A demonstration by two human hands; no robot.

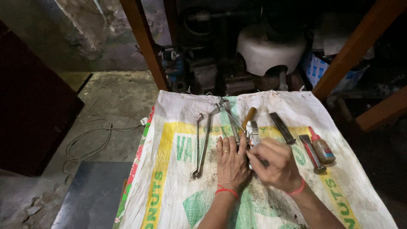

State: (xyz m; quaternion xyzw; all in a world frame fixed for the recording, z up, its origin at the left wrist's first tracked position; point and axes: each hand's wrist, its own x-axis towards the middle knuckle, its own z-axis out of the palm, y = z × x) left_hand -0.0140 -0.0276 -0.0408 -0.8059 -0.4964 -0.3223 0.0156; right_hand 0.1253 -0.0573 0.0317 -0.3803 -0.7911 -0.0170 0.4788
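Left hand (pixel 231 163) is lying flat beside a metal part (pixel 252 135) on the sack (pixel 178 191); right hand (pixel 275 163) is pinching the part's near end, its length pointing away.

Your left hand (pixel 231 163) is lying flat, palm down, on the printed woven sack (pixel 169 186), its fingers (pixel 227 144) pointing away from you and touching the shiny metal part (pixel 252 133). Your right hand (pixel 277 164) is curling over that part's near end, pinching something dark. Long ring spanners (pixel 203 142) are lying just left, a wooden-handled tool (pixel 248 116) beyond, and a dark flat bar (pixel 282 127), a tube (pixel 312 153) and a small glue bottle (pixel 321 147) to the right.
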